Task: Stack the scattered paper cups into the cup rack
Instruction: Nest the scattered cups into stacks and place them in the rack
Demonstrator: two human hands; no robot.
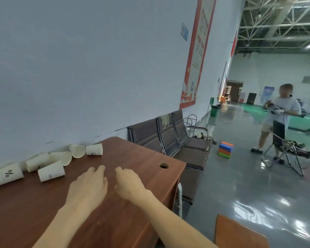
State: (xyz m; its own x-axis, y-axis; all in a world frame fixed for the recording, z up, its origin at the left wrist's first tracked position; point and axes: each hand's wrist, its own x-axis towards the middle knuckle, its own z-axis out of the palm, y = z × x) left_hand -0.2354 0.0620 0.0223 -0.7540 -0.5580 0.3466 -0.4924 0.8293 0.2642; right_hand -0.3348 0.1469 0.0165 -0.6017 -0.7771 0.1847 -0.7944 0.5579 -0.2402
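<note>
Off to the far left of her fingers, a paper cup with a percent mark (6, 174) lies on its side on the brown desk (136, 158), hard by the wall. Coming rightward there's a plain toppled cup (37, 162), then a printed cup (51, 173) lying nearest her left fingertips, a short reach up and to their left. Behind it a wide-mouthed cup (62, 157) leans with its opening showing, next an open-mouthed cup (77, 150), and last a small cup (94, 149) on its side, straight beyond the left fingers and well apart from them. I can't spot the cup rack anywhere from here.

Her left hand (89, 187) rests low over the desk, fingers loosely curled and holding nothing. Just beside it to the right, the right hand (128, 183) sits the same way, fingers relaxed and bent, empty. The two sets of fingertips nearly meet.

Those cups look feather-light and thin-walled, I'd say; they'll roll at a nudge and dent if squeezed hard. A gentle hold around the body near the stiffer rolled rim seems wisest, thumb on one side, fingers on the other, then nest one into the next.

Right of her fingers is a cable hole (163, 165) in the desk, then a row of dark seats (170, 138), coloured blocks (225, 149) on the floor, and a standing person (277, 119).
</note>
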